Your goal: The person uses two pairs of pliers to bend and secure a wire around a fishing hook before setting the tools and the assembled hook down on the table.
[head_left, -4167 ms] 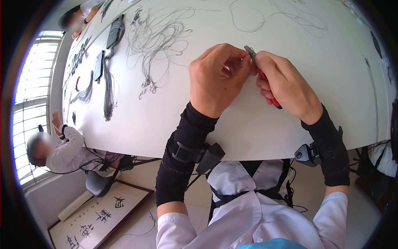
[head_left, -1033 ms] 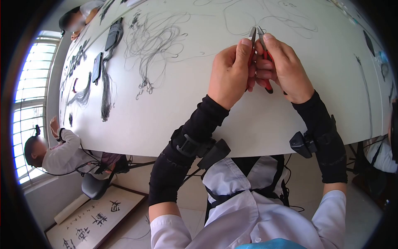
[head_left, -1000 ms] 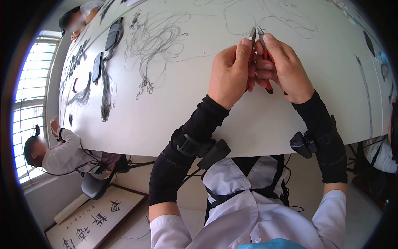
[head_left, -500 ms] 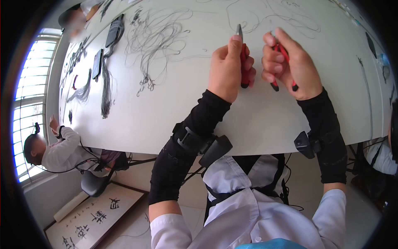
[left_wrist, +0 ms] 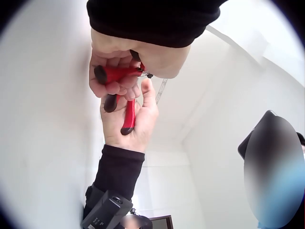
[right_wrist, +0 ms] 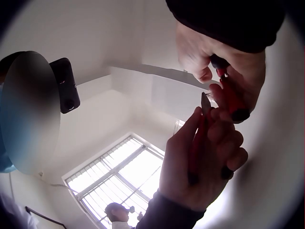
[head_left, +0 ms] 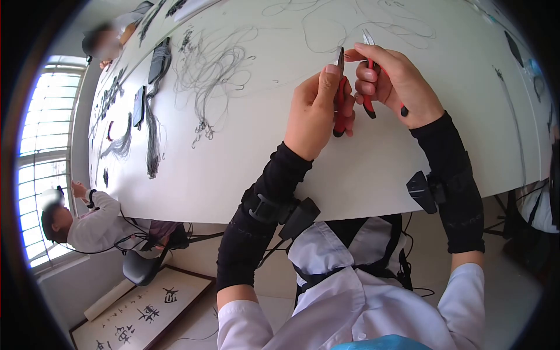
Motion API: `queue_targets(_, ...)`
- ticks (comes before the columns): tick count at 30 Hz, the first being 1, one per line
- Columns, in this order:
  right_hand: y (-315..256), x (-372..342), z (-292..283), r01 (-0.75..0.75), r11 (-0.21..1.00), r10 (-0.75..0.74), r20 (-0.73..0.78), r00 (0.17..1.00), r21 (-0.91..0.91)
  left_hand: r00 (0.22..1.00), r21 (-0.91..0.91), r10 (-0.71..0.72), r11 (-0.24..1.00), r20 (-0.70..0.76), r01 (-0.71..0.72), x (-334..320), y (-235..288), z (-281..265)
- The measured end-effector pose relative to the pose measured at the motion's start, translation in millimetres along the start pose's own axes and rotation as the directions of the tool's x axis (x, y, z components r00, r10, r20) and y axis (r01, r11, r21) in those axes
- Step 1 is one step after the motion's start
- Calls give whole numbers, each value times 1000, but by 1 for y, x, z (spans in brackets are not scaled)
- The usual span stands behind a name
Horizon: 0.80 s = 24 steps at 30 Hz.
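Observation:
In the head view my left hand (head_left: 312, 114) grips red-handled pliers (head_left: 340, 119), thumb along them and metal nose pointing away from me. My right hand (head_left: 402, 79) holds a second pair of red-handled pliers (head_left: 370, 108) in its curled fingers, the pale nose (head_left: 367, 38) sticking out past them. Its forefinger and thumb reach left to the tip of the first pliers, where a small dark piece shows, too small to tell. The right wrist view has the left hand's pliers nose (right_wrist: 205, 101) right by the right fingers. Dark-ended red handles (left_wrist: 128, 117) show in the left wrist view.
Tangled thin line with small hooks (head_left: 204, 131) spreads over the white table (head_left: 245, 186) at left. Farther left lie a dark strand bundle (head_left: 153, 140) and a phone (head_left: 139, 106). More loose line (head_left: 396, 29) lies beyond the hands. Another person (head_left: 96, 219) sits at left.
A second ago both plier noses stood close side by side. The hands then parted, and the right hand has come back left, fingertips now at the left pliers' tip.

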State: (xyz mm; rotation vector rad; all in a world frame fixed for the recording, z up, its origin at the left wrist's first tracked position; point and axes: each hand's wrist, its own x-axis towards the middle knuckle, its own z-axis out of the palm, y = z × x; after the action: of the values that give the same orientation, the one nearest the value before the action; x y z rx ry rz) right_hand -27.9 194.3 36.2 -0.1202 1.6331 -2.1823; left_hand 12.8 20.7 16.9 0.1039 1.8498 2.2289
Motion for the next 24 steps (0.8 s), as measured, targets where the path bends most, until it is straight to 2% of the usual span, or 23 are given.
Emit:
queue_targets(3,-5,-3,2,-92,996,92,25,995,-16,1000,22,25,999,-1,-25,-2,1,1)
queue_targets(7,-4,-4,0,-76,997,75,78,994,3,997,-23,52,998,-65,-54,-2,6,6)
queue_targets(10,-4,-4,2,-25,1000,25,52,998,6,997,83,56,995,-46,-52,-3,10,0)
queue_targets(13,-7,-5,2,45,999,-45,-5,999,14,975,264,185,953,-126,-147,-8,12,1)
queue_targets(16,-5,-3,1,142,989,-144,-99,985,-30,932,629,323,762,-163,-154,-21,26,4)
queue_targets(18,-5,-2,-1,197,977,-208,-141,968,-87,893,817,448,531,-44,-226,-20,13,-3)
queue_targets(20,-6,-2,-1,234,963,-250,-119,961,-129,849,917,523,299,73,-263,-18,2,-4)
queue_targets(24,-4,0,-1,266,951,-284,-104,953,-160,868,957,481,175,122,-231,-13,-10,0)
